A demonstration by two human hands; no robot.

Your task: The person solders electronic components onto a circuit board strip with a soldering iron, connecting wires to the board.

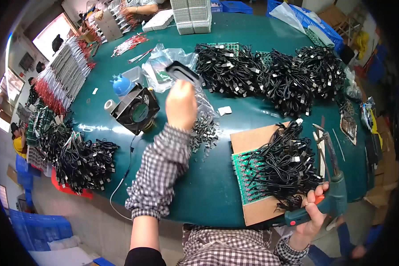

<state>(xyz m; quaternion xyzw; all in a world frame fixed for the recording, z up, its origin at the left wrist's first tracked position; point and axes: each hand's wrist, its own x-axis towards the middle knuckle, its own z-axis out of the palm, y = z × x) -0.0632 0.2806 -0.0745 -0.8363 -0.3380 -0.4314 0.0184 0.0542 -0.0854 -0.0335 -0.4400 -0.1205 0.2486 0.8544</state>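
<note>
My left hand (181, 104) reaches over the middle of the table, closed around a black, elongated piece with a slot-like opening (182, 72); its kind is unclear. Below that hand lies a heap of small metal parts (205, 133), and behind it a clear plastic bag (159, 66). At the lower right my right hand (314, 217) grips a green soldering gun (339, 190) with an orange trigger, its metal end pointing up and away. Beside it a green circuit board panel (248, 179) with a bundle of black cables (288, 164) rests on a cardboard sheet (252, 215).
Large piles of black cables (277, 75) cover the back right, with more (86, 166) at the left. A black fan (137, 108) and a blue round bottle (123, 84) stand left of my arm. White trays (191, 17) are stacked at the back; another person's arm (142, 9) shows there.
</note>
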